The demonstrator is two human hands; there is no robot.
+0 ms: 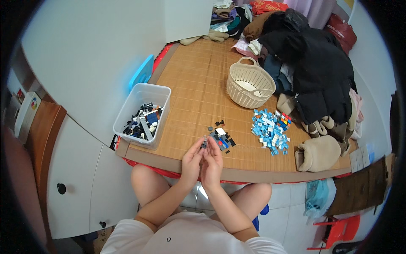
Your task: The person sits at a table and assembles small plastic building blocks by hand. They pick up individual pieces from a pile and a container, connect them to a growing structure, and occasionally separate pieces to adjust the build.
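Observation:
My left hand [192,161] and my right hand [212,164] are brought together above the near edge of the mat. Between their fingertips they grip a small grey toy brick piece [204,145], partly hidden by the fingers; its exact shape is too small to make out. Just beyond my right hand lies a loose group of toy bricks [220,131], in black, grey, white, blue and red. To the left, a clear plastic box [164,103] holds a heap of mostly black, white and grey bricks [144,121].
A pile of light blue and white tiles [270,134] lies to the right, with a colour puzzle cube [284,121] at its edge. Behind stands a beige basket [248,94]. A black jacket [321,72] and a rolled beige cloth [318,153] crowd the right side. A blue lid [142,73] leans behind the box.

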